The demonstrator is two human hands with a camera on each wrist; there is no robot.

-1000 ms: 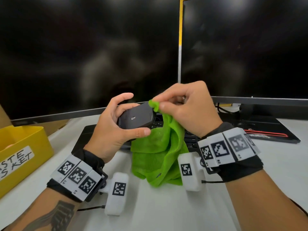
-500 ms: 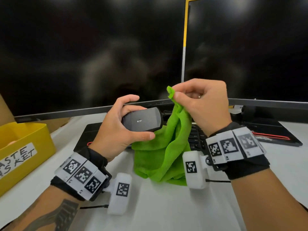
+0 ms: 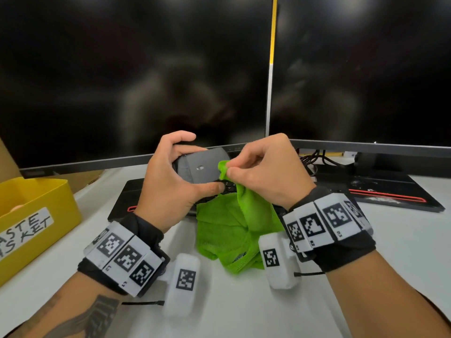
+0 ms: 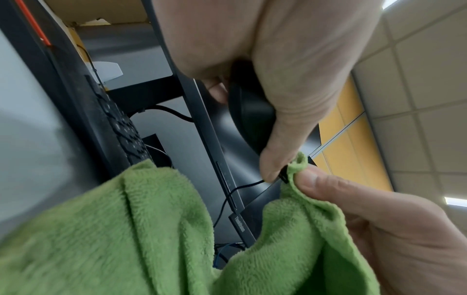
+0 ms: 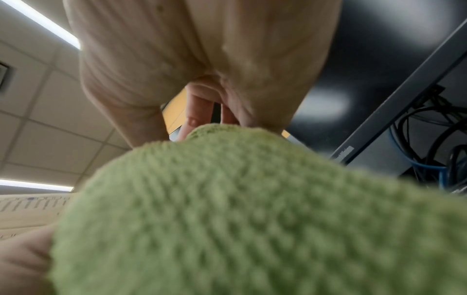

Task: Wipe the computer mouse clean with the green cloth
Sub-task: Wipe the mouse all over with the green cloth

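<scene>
A dark grey computer mouse [image 3: 200, 167] is held in the air above the keyboard by my left hand [image 3: 175, 181], fingers curled over its far side and thumb under its near edge. My right hand [image 3: 256, 172] pinches a corner of the green cloth [image 3: 234, 230] and holds that corner against the mouse's right end. The rest of the cloth hangs down and bunches on the white desk. In the left wrist view the mouse [image 4: 252, 111] sits under my left hand, with the pinched cloth corner [image 4: 298, 165] beside it. The cloth [image 5: 252, 209] fills the right wrist view.
A yellow bin [image 3: 31, 215] with a handwritten label stands at the left. A black keyboard [image 3: 127, 198] lies under my hands. Two dark monitors [image 3: 122, 81] rise close behind, and a black pad with a red line [image 3: 390, 193] lies at the right. Cables [image 3: 314, 159] run under the right monitor.
My right hand came down and left from its raised position, bringing the cloth corner back onto the mouse's right end. The left hand has kept its hold on the mouse.
</scene>
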